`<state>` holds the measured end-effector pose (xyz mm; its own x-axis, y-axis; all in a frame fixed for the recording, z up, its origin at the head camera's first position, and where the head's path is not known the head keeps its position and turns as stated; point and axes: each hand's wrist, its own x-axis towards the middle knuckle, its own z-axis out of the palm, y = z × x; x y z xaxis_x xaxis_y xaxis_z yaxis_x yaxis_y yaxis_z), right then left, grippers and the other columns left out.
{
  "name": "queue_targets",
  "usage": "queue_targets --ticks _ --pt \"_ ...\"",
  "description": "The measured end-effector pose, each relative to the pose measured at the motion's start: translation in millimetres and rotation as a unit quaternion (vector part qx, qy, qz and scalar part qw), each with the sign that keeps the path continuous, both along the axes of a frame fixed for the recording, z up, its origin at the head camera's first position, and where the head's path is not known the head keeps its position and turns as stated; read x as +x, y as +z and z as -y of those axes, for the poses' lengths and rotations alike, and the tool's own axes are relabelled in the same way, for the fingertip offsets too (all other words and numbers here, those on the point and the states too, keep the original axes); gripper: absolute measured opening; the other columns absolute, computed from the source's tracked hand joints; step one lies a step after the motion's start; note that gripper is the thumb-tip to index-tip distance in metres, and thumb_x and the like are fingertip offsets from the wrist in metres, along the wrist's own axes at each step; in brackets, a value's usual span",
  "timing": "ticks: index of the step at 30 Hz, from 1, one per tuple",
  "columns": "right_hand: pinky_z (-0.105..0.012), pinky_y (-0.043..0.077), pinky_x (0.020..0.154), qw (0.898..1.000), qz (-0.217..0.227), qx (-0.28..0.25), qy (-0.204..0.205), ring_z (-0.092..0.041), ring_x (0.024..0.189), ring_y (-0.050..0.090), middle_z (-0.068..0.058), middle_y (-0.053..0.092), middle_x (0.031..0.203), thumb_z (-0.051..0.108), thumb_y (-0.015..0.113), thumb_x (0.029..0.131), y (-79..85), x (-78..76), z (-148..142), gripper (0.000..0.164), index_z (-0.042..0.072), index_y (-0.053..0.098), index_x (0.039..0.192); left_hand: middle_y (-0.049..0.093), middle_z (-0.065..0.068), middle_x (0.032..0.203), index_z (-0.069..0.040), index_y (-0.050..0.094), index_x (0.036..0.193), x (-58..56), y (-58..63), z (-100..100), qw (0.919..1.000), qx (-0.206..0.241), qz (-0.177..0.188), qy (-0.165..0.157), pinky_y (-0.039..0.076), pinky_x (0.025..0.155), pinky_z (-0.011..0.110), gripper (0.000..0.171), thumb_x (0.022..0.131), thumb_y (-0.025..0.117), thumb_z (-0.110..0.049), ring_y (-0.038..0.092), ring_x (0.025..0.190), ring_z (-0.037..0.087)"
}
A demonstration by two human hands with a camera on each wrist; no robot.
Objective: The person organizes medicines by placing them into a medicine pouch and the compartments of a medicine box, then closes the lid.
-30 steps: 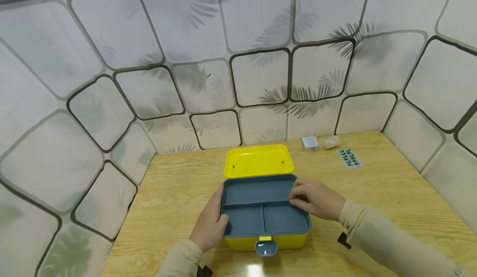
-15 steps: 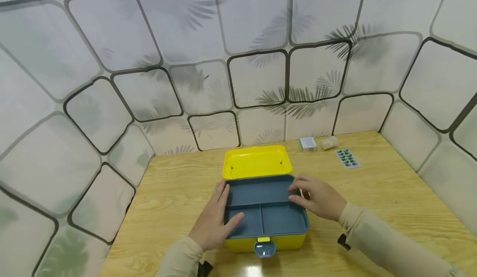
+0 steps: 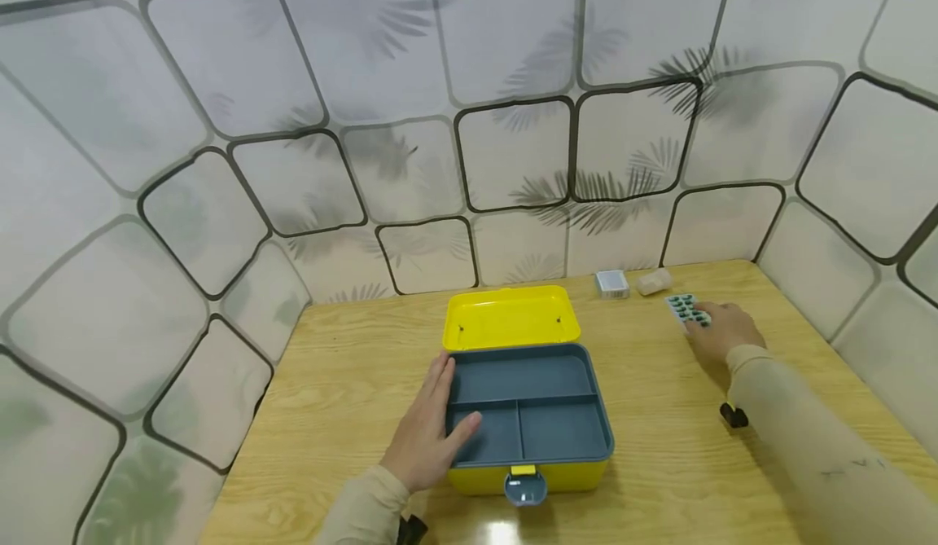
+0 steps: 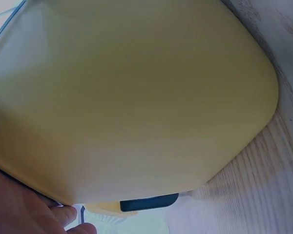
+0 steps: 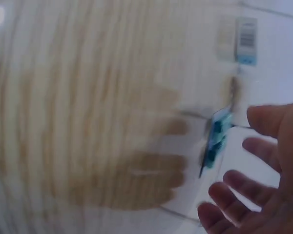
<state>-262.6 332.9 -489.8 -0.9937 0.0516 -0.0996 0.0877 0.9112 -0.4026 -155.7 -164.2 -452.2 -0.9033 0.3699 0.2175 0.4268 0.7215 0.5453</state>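
Observation:
A yellow box (image 3: 528,478) with a blue-grey divided tray (image 3: 557,431) in its top stands at the front middle of the table. My left hand (image 3: 422,439) rests against the box's left side, fingers straight and thumb over the tray's rim. In the left wrist view the yellow side wall (image 4: 151,107) fills most of the picture. My right hand (image 3: 724,329) is at the near edge of a blister pack of green capsules (image 3: 681,307), partly covering it. The right wrist view shows that hand (image 5: 263,180) with fingers apart, beside the blister pack (image 5: 217,139).
A yellow lid (image 3: 510,321) lies inside-up behind the box. Toward the back wall are a small white-blue carton (image 3: 611,284) and a pale roll (image 3: 654,282). A blue-grey latch (image 3: 525,488) hangs out at the box front. Patterned walls stand behind and beside the table.
My right hand has left the tray's right side and moved right and away from me to the blister pack. My left hand's fingers have straightened and its thumb has spread over the tray.

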Motion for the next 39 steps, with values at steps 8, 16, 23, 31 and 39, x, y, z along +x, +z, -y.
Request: queue_targets --ticks 8,16,23,31,39 --pt "-0.067 0.041 0.087 0.996 -0.041 0.050 0.059 -0.059 0.106 0.047 -0.038 0.052 0.121 0.031 0.060 0.093 -8.3 0.2 8 0.043 -0.003 0.060 0.120 0.008 0.008 0.161 -0.008 0.014 0.154 -1.6 0.0 -3 0.9999 0.010 0.006 -0.003 0.022 0.115 0.048 0.080 0.096 0.048 -0.052 0.010 0.146 0.019" --pt "-0.050 0.047 0.071 0.996 -0.026 0.036 0.076 -0.035 0.085 0.056 -0.025 0.060 0.100 0.033 0.073 0.084 -10.0 7.1 27 0.042 -0.004 0.060 0.100 0.008 0.010 0.161 -0.006 0.013 0.154 -8.9 -0.2 -8 0.9999 0.015 -0.004 -0.006 0.022 0.115 0.047 0.080 0.097 0.049 -0.050 0.011 0.146 0.020" --pt "-0.047 0.048 0.069 0.999 0.026 0.029 0.030 -0.035 0.083 0.055 -0.028 0.058 0.100 0.051 0.072 0.079 -10.5 10.3 21 0.077 -0.016 0.054 0.114 0.007 0.010 0.161 -0.006 0.013 0.154 -16.8 -1.2 -16 0.9997 0.022 0.004 -0.010 0.019 0.116 0.046 0.079 0.097 0.048 -0.049 0.009 0.146 0.019" --pt "-0.037 0.043 0.062 0.997 0.009 -0.071 0.010 -0.028 0.076 0.052 -0.019 0.056 0.091 0.039 0.075 0.082 -0.9 15.0 25 0.068 -0.007 0.039 0.116 0.006 0.011 0.161 -0.005 0.013 0.153 -24.6 -1.0 -24 0.9994 0.029 0.003 -0.020 0.021 0.116 0.046 0.079 0.098 0.049 -0.047 0.010 0.146 0.020" --pt "-0.028 0.053 0.062 0.962 -0.101 -0.253 0.034 -0.018 0.082 0.061 -0.021 0.060 0.107 0.036 0.071 0.087 58.7 23.9 69 0.064 0.000 0.045 0.132 0.003 0.008 0.161 -0.005 0.012 0.153 -25.8 0.9 -27 0.9991 0.037 0.007 -0.022 0.021 0.115 0.047 0.080 0.097 0.048 -0.049 0.009 0.146 0.022"
